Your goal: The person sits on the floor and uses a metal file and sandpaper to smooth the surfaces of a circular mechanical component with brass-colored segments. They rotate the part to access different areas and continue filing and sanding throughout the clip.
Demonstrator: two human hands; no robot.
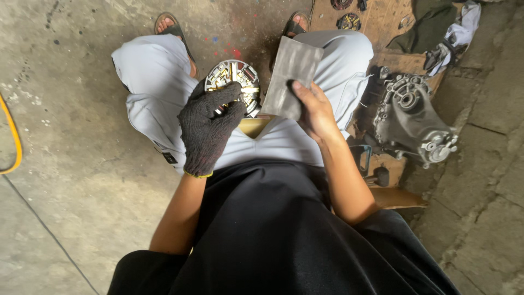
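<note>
View: head camera, looking straight down at a seated person's lap.
Left hand (210,123): in a dark knit glove, centre of the frame; fingers curled over the lower edge of a round stator plate (234,87), closed on it.
Stator plate, place: just above centre, between the knees, held off the floor.
Stator plate, facing: flat face with its ring of copper-wound poles turned up toward the camera. Being round, it has no long axis; its central axis points roughly at the lens.
Why held so (judgement): gripping by the rim leaves the wound face bare and in reach of the other hand; the glove probably guards against sharp edges and grime.
Right hand (314,109): bare, right of centre; thumb on top pinching the lower edge of a grey abrasive sheet (292,76), so closed on it.
Abrasive sheet, lie: roughly rectangular, long axis running up the frame with a slight tilt to the right; its left edge is just beside the plate. I cannot tell whether they touch.
Why held so (judgement): the pinch at one end leaves most of the sheet free.
Surroundings: grey engine casing (412,117) on a wooden board (382,22) at right, small round parts on the board's upper part, crumpled rags (445,33) upper right, stained concrete floor (71,136), yellow cable (13,139) at the left edge.
</note>
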